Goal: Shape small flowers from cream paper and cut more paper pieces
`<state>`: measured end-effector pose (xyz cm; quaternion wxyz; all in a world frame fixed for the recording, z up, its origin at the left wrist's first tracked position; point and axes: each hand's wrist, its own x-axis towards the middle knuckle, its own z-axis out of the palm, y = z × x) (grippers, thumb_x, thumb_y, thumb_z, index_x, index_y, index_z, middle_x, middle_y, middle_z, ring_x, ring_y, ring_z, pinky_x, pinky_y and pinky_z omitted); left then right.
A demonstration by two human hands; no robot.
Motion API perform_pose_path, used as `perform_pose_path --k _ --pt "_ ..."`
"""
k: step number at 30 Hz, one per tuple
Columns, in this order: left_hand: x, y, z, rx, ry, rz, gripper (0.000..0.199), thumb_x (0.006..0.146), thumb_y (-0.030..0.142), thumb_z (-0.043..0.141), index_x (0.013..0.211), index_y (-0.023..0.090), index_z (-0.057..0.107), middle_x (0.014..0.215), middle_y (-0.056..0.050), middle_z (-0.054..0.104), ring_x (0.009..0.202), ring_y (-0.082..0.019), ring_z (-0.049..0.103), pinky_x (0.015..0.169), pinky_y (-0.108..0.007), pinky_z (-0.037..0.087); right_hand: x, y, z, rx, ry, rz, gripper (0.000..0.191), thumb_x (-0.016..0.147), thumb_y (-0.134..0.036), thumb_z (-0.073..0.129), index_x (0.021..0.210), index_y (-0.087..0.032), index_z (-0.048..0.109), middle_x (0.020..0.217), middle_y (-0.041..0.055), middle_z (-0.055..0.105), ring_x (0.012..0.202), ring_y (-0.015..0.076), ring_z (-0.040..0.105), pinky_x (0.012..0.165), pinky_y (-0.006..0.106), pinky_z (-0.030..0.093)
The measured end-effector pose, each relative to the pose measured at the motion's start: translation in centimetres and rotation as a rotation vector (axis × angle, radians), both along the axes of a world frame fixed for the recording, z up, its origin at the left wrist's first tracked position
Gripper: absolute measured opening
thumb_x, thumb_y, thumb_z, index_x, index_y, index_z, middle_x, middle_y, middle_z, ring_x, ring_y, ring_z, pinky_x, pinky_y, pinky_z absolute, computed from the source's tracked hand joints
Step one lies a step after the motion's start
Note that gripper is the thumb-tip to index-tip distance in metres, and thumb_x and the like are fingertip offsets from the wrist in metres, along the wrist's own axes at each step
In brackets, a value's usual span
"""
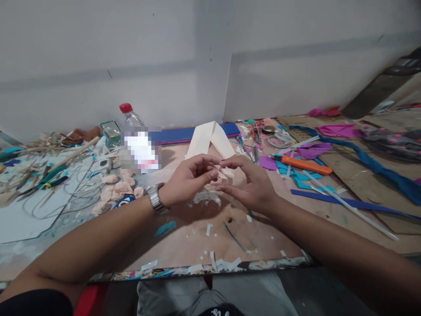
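Observation:
My left hand [189, 177], with a metal watch [156, 198] at its wrist, is raised over the middle of the table. Its thumb and curled fingers come together, and whatever lies between them is too small to make out. Facing it, my right hand [253, 182] has its thumb and index finger apart, the index tip meeting the left fingertips. Just behind both hands stands a folded cream paper strip [200, 138], its lower part hidden. A patch of clear, crinkled film [208, 198] lies below my fingers.
On the left are a red-capped bottle [131, 116], crumpled peach paper pieces [113, 193] and green-handled pliers [52, 175]. An orange cutter [305, 165], blue strip [348, 203] and white stick [355, 210] lie right. Paper scraps [213, 263] line the front edge; a wall rises behind.

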<state>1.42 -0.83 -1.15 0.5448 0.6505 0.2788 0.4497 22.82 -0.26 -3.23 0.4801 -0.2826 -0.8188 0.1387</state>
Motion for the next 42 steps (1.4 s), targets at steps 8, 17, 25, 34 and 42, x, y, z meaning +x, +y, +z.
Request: perform_pose_path --k 8,17,25,34,42 --pt "-0.3 0.5 0.4 -0.223 -0.104 0.058 0.023 0.088 0.026 0.079 0.108 0.016 0.071 0.089 -0.003 0.073 0.074 -0.01 0.063 0.073 -0.025 0.05 -0.2 0.2 -0.6 -0.383 0.099 0.093 0.042 0.094 -0.035 0.072 0.132 -0.025 0.057 0.127 0.0106 0.072 0.108 0.0251 0.074 0.094 0.041 0.059" --pt "-0.5 0.7 1.0 -0.573 -0.257 0.055 0.025 0.083 0.017 0.08 0.106 0.015 0.069 0.081 -0.003 0.071 0.071 -0.009 0.063 0.072 -0.022 0.048 0.3 0.9 0.0 -0.797 0.195 0.181 0.044 0.088 -0.034 0.074 0.127 -0.023 0.058 0.096 0.0034 0.078 0.086 0.02 0.076 0.077 0.033 0.06" --pt "-0.8 0.6 1.3 -0.588 -0.313 -0.077 0.026 0.086 0.012 0.075 0.11 0.015 0.066 0.081 -0.002 0.068 0.07 -0.008 0.064 0.07 -0.018 0.052 1.1 2.1 0.7 -0.944 0.208 0.407 0.052 0.08 -0.056 0.081 0.113 -0.017 0.071 0.07 -0.0025 0.061 0.064 0.0142 0.061 0.061 0.027 0.052" --pt "-1.0 0.4 1.3 -0.627 -0.144 -0.175 0.028 0.083 0.019 0.078 0.106 0.016 0.063 0.077 -0.003 0.068 0.066 -0.01 0.064 0.067 -0.021 0.05 1.3 2.1 0.9 -0.905 0.337 0.287 0.047 0.069 -0.057 0.091 0.081 -0.019 0.066 0.067 -0.0011 0.063 0.056 0.0122 0.054 0.051 0.025 0.041" --pt "-0.8 0.6 1.3 -0.68 -0.038 -0.095 0.027 0.079 0.02 0.079 0.1 0.016 0.063 0.075 -0.003 0.069 0.062 -0.01 0.062 0.064 -0.023 0.047 2.1 1.5 1.8 0.115 0.107 -0.123 0.021 0.085 -0.03 0.078 0.071 -0.026 0.062 0.072 0.0025 0.066 0.068 0.0196 0.06 0.067 0.037 0.048"
